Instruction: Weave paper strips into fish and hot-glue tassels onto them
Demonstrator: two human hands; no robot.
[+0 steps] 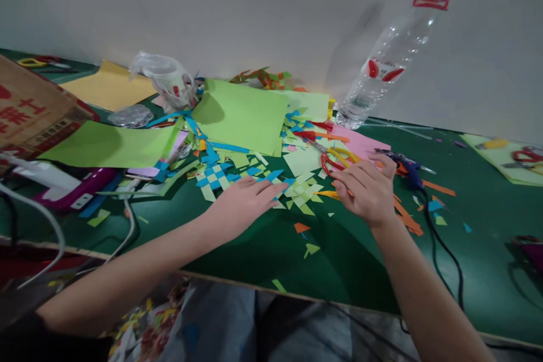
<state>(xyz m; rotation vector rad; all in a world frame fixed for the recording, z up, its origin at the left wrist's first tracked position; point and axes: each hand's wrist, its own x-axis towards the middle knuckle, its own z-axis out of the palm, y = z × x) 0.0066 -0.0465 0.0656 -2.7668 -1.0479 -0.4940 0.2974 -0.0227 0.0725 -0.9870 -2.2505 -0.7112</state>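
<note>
My left hand point(244, 203) lies palm down with its fingers stretched out over blue and pale-green woven paper pieces point(216, 176). Just right of its fingertips is a light-green woven paper piece point(304, 191). My right hand point(368, 188) is open above the table, its fingers loosely bent and the thumb apart. Beside its fingertips are scissors point(330, 159) with red and yellow handles; whether the fingers touch them I cannot tell. A blue glue gun point(409, 168) with a black cord rests to the right of this hand.
Green paper sheets point(246, 116) and many scraps cover the back of the green table point(487, 271). A tall plastic bottle point(382, 65) stands against the wall. At left are a paper bag point(34, 113), a bagged cup point(169, 82) and a purple device point(78, 189) near a white cable.
</note>
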